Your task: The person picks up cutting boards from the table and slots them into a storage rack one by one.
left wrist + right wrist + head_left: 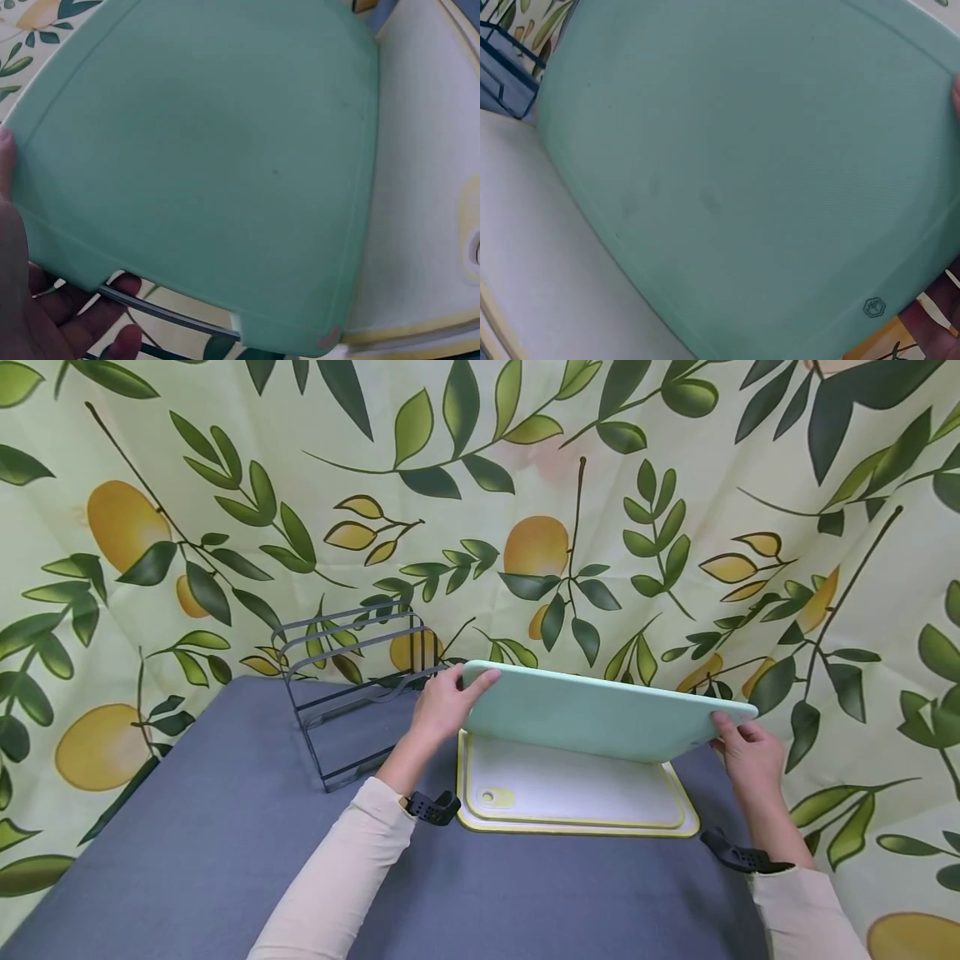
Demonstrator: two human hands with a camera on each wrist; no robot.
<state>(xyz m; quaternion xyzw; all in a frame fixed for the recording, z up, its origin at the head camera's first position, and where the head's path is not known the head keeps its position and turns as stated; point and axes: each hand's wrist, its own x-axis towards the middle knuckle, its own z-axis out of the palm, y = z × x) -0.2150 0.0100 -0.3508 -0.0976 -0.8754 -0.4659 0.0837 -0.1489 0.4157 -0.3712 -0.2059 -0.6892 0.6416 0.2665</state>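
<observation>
A mint-green cutting board (577,706) is held tilted up by both hands, its lower edge low over a white cutting board with a yellow rim (585,797). My left hand (447,697) grips the green board's left end, thumb on the near face and fingers behind. At the opposite end my right hand (750,756) pinches the right corner. In the left wrist view, a handle slot shows in the green board (172,150) near the left fingers. The right wrist view shows a small hexagonal mark on the board (742,150). Under the top white board lies a larger yellow-rimmed one.
A black metal rack (307,718) with several upright dividers stands left of the boards, close to the left hand. The table has a grey-blue cover (225,852). Behind it hangs a cloth printed with leaves and fruit (465,518).
</observation>
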